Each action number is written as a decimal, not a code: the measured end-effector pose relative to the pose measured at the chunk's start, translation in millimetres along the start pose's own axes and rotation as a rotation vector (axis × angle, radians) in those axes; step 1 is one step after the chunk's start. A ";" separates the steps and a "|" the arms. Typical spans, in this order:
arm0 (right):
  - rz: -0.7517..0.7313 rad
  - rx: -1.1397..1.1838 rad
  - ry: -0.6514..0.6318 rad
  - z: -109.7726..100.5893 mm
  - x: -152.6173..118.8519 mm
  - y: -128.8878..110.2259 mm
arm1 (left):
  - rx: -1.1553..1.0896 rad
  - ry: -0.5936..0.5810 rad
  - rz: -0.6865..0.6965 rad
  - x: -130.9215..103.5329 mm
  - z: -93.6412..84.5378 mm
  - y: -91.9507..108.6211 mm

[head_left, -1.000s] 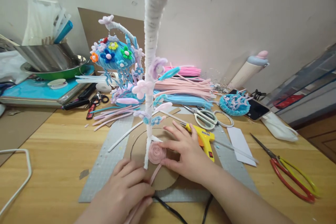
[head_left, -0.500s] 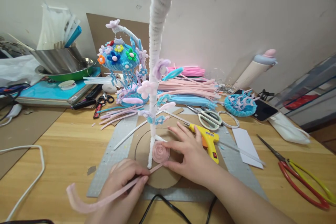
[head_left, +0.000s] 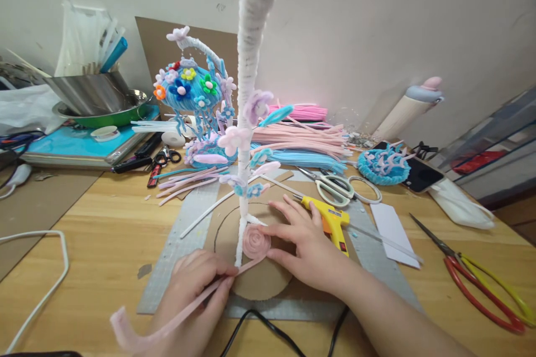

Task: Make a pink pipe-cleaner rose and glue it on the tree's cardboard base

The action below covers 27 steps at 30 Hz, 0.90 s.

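Observation:
A pink pipe cleaner (head_left: 184, 312) runs from the lower left into a flat spiral coil (head_left: 256, 241) on the round cardboard base (head_left: 259, 284). My left hand (head_left: 199, 284) pinches its strand between thumb and forefinger, just left of the coil. Fingers apart, my right hand (head_left: 305, 245) rests on the coil's right side, with forefinger and thumb touching its edge. Beside the coil stands a tall white wrapped stem (head_left: 248, 67) with splayed feet on the cardboard, bearing lilac and blue fuzzy flowers (head_left: 234, 139).
A yellow glue gun (head_left: 330, 220) lies just past my right hand, near white-handled scissors (head_left: 335, 187). Red-and-yellow scissors (head_left: 464, 284) lie at the right. Pink pipe cleaner bundles (head_left: 297, 139) and a flower-covered blue ornament (head_left: 192, 89) are behind. A black cable (head_left: 272, 326) crosses the front.
My left hand has shifted slightly up and left with the strand. The strand's loose end has swung a little lower, and my right thumb sits slightly higher at the coil's edge.

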State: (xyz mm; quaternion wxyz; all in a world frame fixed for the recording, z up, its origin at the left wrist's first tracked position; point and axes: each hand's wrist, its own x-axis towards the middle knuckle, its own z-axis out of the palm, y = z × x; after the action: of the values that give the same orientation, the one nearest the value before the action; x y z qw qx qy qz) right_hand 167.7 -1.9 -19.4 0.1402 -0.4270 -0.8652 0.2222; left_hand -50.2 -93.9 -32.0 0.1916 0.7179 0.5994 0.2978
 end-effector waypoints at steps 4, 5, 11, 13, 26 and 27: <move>0.036 0.005 0.011 2.1 1.5 0.9 | -0.028 -0.010 -0.022 0.0 -0.1 2.5; 0.040 0.007 0.017 2.9 1.8 0.7 | -0.032 -0.011 -0.024 -0.1 -0.2 2.9; 0.016 0.027 0.028 6.3 1.1 3.5 | -0.018 -0.053 0.000 -0.6 -2.7 3.8; 0.015 0.036 0.031 7.8 1.1 5.4 | -0.016 -0.053 0.000 -0.8 -3.6 3.4; 0.023 0.004 0.096 10.7 1.0 1.4 | -0.147 0.014 -0.257 -7.7 -0.3 -3.4; 0.022 0.001 0.103 11.4 1.1 1.4 | -0.197 0.079 -0.325 -9.7 -4.0 -8.3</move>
State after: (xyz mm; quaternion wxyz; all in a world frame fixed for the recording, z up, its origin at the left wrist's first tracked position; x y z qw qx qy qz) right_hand 163.1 -3.2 -29.9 0.1824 -0.4472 -0.8520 0.2019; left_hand -60.0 -102.0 -36.2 0.2826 0.5773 0.6823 0.3483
